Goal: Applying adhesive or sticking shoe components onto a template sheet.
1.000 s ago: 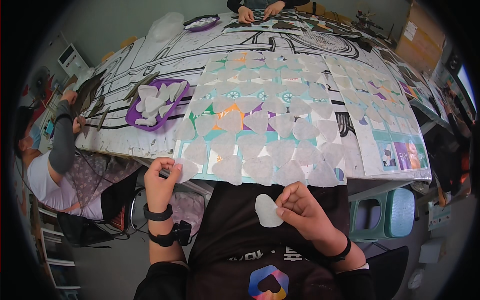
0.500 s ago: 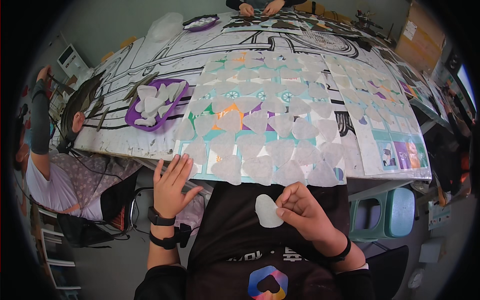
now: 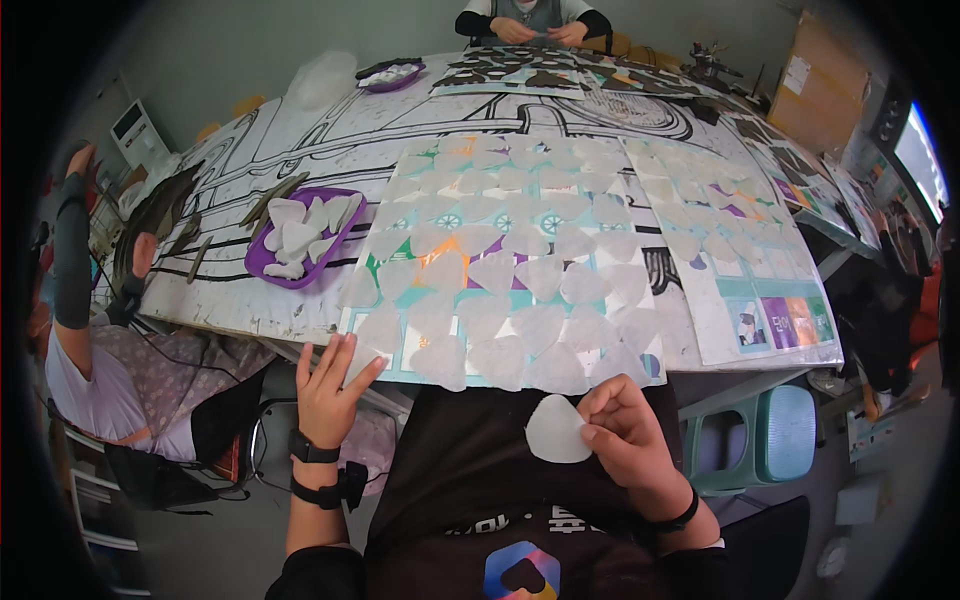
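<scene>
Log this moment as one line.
Left hand: open at printed sheet, near-left corner; right hand: pinching pale piece; purple tray: holding white pieces

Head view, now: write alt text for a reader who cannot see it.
A person's right hand holds a pale rounded piece by its edge, while the left hand is at the near-left corner of a printed sheet covered with similar pieces. Left of the sheet, a purple tray holds white pieces.
</scene>
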The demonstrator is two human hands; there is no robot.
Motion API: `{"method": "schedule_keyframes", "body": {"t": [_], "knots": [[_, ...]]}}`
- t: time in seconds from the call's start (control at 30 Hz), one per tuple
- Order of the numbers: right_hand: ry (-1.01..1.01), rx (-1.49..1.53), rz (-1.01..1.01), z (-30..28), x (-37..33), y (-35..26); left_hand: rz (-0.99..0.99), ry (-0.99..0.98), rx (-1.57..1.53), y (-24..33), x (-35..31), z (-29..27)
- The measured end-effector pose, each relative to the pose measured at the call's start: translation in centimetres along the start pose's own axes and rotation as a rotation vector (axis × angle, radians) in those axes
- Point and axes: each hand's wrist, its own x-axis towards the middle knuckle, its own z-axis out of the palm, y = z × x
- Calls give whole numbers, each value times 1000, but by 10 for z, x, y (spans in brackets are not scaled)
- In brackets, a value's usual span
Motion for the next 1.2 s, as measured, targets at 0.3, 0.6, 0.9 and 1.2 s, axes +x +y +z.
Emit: {"method": "schedule_keyframes", "body": {"t": [0.3,0.6,0.9,1.2], "knots": [[-132,-224,-32,-1,-20,-34,303,137,-790,64,24,-48],[-439,-674,-37,16,-14,-24,-32,-560,-1795,119,50,-57],[-128,-727,-191,2,-17,-32,-517,43,-1628,28,49,-54],[136,-623,-270,-8,-30,-39,-705,66,-1182,-178,119,11]]}}
